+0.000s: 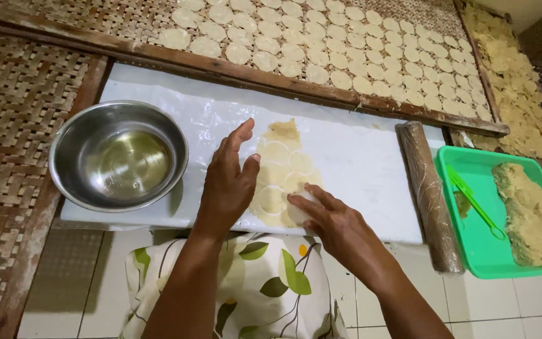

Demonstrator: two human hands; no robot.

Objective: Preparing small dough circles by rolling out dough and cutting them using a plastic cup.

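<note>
A thin sheet of rolled dough, pale yellow and scored with round cut-outs, lies in the middle of a white board covered in clear plastic, which rests on the tiled floor. The left hand lies flat at the dough's left edge, fingers spread and pointing far. The right hand rests on the dough's near right corner, fingertips pressed together on one cut round; whether it pinches the round or only touches it cannot be told.

On the board's left end stands a steel bowl with a little clear liquid in it. A rolling pin wrapped in plastic lies along the board's right end. Just right of it a green plastic tray holds a lump of dough and a green utensil. On the far side, a woven bamboo rack carries rows of dough discs.
</note>
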